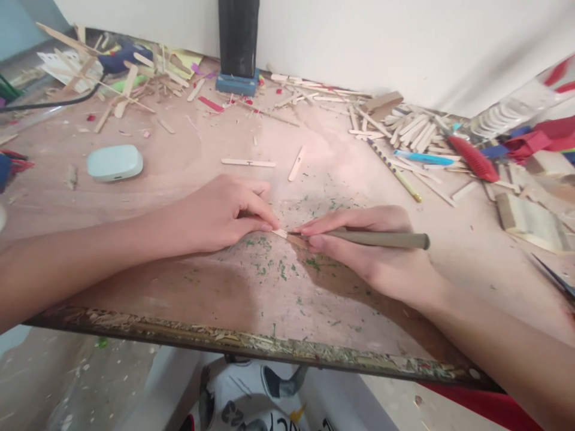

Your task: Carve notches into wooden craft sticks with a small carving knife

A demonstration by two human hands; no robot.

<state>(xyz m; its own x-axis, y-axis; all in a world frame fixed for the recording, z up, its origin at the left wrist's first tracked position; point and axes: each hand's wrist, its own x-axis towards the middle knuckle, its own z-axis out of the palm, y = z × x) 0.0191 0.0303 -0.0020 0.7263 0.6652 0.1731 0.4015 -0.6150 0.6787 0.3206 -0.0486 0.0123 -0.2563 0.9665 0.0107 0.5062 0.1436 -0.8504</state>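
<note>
My left hand (238,209) presses the left end of a short wooden craft stick (280,233) against the table with its fingertips. In my right hand (372,251) is a slim olive-handled tool (386,239), gripped like a pen; its thin dark tip meets the stick. Whether it is a craft knife or a pen I cannot tell. Part of the stick is hidden by my fingers. Beyond my hands lie a craft stick with a dark mark across its middle (248,163) and a shorter marked stick (296,164).
Green scraps (283,266) litter the tabletop (188,293). A pale mint case (115,163) sits left. To the right are a dotted pencil (395,170), a blue pen (423,157), a red-handled cutter (472,158), piled craft sticks (415,133), a wood block (532,221) and dark blades (554,275).
</note>
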